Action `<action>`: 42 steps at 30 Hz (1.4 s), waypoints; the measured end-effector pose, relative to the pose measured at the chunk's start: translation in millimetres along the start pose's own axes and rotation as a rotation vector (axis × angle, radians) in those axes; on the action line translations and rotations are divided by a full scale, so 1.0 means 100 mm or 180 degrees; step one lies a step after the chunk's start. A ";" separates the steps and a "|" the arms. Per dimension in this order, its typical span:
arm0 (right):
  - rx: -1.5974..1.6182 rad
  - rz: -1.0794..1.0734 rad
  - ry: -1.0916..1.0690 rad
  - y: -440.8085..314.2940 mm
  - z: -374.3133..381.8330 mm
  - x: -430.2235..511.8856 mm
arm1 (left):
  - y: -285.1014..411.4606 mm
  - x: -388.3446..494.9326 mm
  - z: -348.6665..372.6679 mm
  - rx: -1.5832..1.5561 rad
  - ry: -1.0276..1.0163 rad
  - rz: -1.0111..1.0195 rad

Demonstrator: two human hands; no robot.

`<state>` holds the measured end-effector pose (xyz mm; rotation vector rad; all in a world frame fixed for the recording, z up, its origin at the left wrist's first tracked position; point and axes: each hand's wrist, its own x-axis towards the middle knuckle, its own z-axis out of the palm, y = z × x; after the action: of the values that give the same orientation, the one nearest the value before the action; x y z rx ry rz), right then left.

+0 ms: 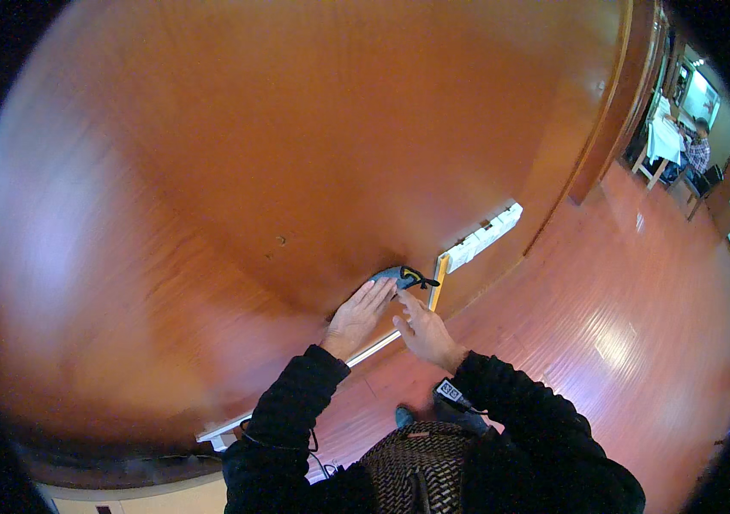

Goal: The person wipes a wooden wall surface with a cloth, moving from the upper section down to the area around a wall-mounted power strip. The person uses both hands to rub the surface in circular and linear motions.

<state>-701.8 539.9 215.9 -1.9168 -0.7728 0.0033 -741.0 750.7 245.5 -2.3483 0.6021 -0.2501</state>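
Observation:
My left hand (pixel 358 321) lies flat, fingers together, over a small grey fabric pouch-like thing (pixel 388 275) with black cord and yellow trim at its far end. The palm and fingers hide part of it. My right hand (pixel 428 331) is just to the right, its fingers apart and empty. Its index fingertip is close to the pouch; whether it touches is unclear. Behind both hands spreads a large brown wood-grain panel (pixel 313 141). A yellow strip (pixel 440 283) stands to the right of the pouch's cord.
A row of white blocks or papers (pixel 486 236) runs along the panel at right. A thin white edge (pixel 374 349) passes under my wrists. The reddish plank floor (pixel 532 321) lies to the right. Far off, a person (pixel 698 151) sits at a table with white cloth (pixel 664 138).

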 end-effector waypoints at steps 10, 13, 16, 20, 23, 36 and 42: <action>0.2652 0.1584 0.1138 0.22 0.58 0.60 | -0.30 -0.08 -0.43 -0.0221 -0.0190 0.0017; 0.2843 0.1600 0.1042 0.53 0.41 0.72 | -0.19 0.24 -0.37 -0.0322 -0.0126 -0.0051; 0.2275 0.0919 0.1121 0.97 -0.12 0.89 | 0.03 0.79 -0.34 -0.0584 0.0067 -0.0256; 0.1539 0.0291 0.1368 1.41 -0.97 1.15 | 0.23 1.68 -0.41 -0.0865 0.0440 -0.0482; 0.1088 0.0279 0.1505 1.76 -1.64 1.32 | 0.41 2.40 -0.52 -0.1024 0.0668 -0.0639; 0.1830 0.1748 0.1662 3.58 -2.76 1.42 | 1.12 3.59 -0.66 -0.1997 0.0213 -0.0722; 0.1887 0.1405 0.1664 4.02 -2.51 1.44 | 1.38 3.27 -0.42 -0.2027 0.0369 -0.1157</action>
<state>-299.5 300.7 53.9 -1.3858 0.0234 0.0026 -517.8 477.0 189.1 -3.0780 0.3280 -0.4061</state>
